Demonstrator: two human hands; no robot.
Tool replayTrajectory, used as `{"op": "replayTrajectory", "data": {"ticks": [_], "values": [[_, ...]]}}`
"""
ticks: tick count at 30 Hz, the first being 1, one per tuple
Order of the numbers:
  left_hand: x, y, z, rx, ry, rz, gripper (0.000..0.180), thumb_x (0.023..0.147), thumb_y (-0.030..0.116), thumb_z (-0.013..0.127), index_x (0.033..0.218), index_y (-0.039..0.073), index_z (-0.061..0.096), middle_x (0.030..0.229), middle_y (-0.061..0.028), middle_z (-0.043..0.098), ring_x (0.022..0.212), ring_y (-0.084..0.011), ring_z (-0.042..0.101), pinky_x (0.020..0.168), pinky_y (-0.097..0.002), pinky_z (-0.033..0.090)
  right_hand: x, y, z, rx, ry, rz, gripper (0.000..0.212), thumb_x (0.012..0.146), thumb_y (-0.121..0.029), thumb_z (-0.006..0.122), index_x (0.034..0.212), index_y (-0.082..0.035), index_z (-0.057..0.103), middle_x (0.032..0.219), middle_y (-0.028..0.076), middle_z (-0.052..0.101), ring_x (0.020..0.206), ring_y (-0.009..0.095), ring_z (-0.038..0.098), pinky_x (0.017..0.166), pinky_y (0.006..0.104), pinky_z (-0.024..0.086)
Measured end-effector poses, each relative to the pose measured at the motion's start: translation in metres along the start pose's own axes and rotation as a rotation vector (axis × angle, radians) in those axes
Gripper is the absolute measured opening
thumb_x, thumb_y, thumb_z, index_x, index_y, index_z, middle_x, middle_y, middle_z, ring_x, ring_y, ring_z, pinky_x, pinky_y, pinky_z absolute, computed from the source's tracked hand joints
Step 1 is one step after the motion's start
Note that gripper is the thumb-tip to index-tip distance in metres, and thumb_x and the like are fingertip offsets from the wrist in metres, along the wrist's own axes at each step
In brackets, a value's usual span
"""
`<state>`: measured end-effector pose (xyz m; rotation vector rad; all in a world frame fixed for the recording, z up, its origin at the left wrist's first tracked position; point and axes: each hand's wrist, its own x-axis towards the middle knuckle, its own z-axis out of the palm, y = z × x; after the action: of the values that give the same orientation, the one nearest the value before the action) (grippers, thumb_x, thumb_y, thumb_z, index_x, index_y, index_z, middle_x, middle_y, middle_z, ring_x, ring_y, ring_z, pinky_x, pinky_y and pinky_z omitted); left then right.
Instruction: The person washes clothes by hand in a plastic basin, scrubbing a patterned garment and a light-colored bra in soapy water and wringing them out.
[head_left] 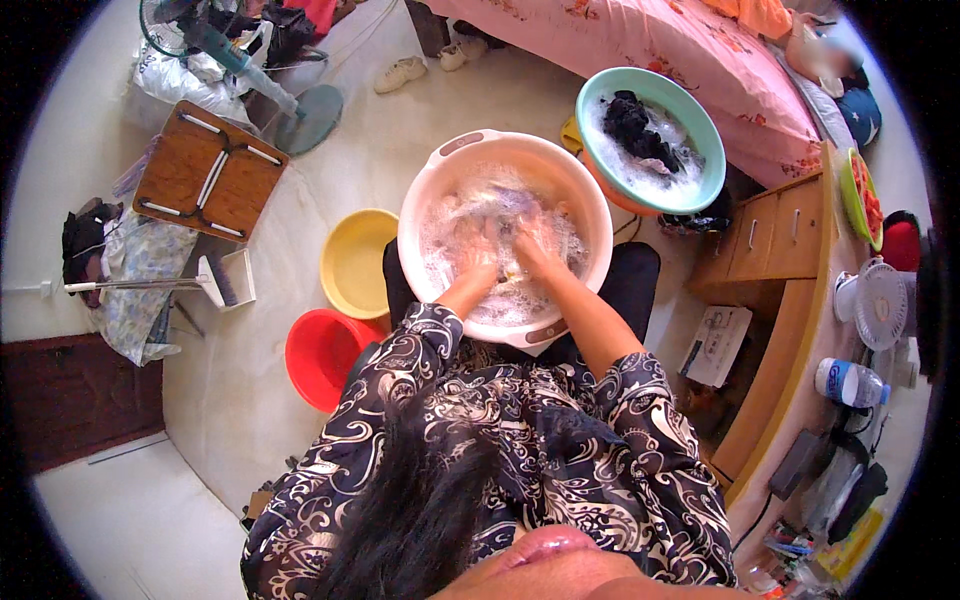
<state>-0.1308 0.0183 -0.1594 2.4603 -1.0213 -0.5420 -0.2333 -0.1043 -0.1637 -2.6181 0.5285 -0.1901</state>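
A large white basin (430,190) full of foamy water stands on a black seat in front of me. Both my hands are down in the suds. My left hand (478,252) and my right hand (532,243) lie close together and are closed on a pale wet cloth (500,205) that shows through the foam. The foam hides most of my fingers and most of the cloth. My forearms reach in over the basin's near rim.
A teal basin (590,105) with suds and a dark garment (638,128) sits at the back right. A yellow basin (345,262) and a red basin (312,350) lie on the floor to the left. A wooden desk (790,330) runs along the right, a folding table (205,170) is far left.
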Motion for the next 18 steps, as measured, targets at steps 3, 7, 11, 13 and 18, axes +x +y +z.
{"op": "replayTrajectory", "data": {"ticks": [3, 7, 11, 13, 18], "values": [[0.017, -0.006, 0.014, -0.164, -0.007, -0.118, 0.046, 0.101, 0.032, 0.037, 0.141, 0.011, 0.046, 0.15, -0.0211, 0.037, 0.137, -0.0369, 0.036, 0.112, -0.0512, 0.027, -0.005, 0.012, 0.028, 0.56, 0.028, 0.045, 0.051, 0.096, -0.032, 0.048, 0.144, -0.014, 0.047, 0.152, 0.018, 0.035, 0.143, 0.038, 0.029, 0.12, 0.0477, 0.017], [0.011, 0.029, -0.038, 0.323, -0.381, -0.037, 0.045, 0.1, 0.034, 0.041, 0.134, 0.008, 0.054, 0.134, -0.0237, 0.054, 0.121, -0.0367, 0.054, 0.103, -0.0472, 0.04, 0.021, 0.01, 0.045, 0.172, -0.106, 0.323, 0.053, 0.098, -0.037, 0.044, 0.145, -0.012, 0.045, 0.153, 0.018, 0.034, 0.143, 0.039, 0.027, 0.121, 0.0469, 0.016], [0.01, 0.005, -0.011, -0.089, -0.07, -0.106, 0.046, 0.098, 0.038, 0.045, 0.128, 0.007, 0.059, 0.13, -0.0252, 0.058, 0.116, -0.0381, 0.059, 0.098, -0.0463, 0.046, 0.034, 0.018, 0.045, 0.253, -0.015, 0.455, 0.053, 0.1, -0.041, 0.041, 0.141, -0.009, 0.049, 0.146, 0.019, 0.044, 0.136, 0.037, 0.037, 0.118, 0.0456, 0.021], [0.047, -0.036, 0.03, -0.03, -0.073, -0.083, 0.048, 0.097, 0.041, 0.043, 0.129, 0.009, 0.059, 0.13, -0.024, 0.058, 0.118, -0.038, 0.059, 0.097, -0.0462, 0.047, 0.051, 0.006, 0.028, 0.37, 0.089, 0.44, 0.054, 0.1, -0.043, 0.04, 0.138, -0.008, 0.053, 0.141, 0.019, 0.051, 0.132, 0.035, 0.044, 0.116, 0.0448, 0.025], [0.077, -0.025, -0.025, -0.15, -0.539, -0.277, 0.046, 0.098, 0.042, 0.038, 0.125, 0.013, 0.062, 0.125, -0.0165, 0.063, 0.111, -0.0293, 0.061, 0.095, -0.0419, 0.048, 0.054, 0.026, -0.033, 0.377, 0.043, 0.206, 0.046, 0.099, -0.036, 0.04, 0.121, -0.004, 0.066, 0.122, 0.024, 0.064, 0.114, 0.038, 0.06, 0.101, 0.0452, 0.044]]}}
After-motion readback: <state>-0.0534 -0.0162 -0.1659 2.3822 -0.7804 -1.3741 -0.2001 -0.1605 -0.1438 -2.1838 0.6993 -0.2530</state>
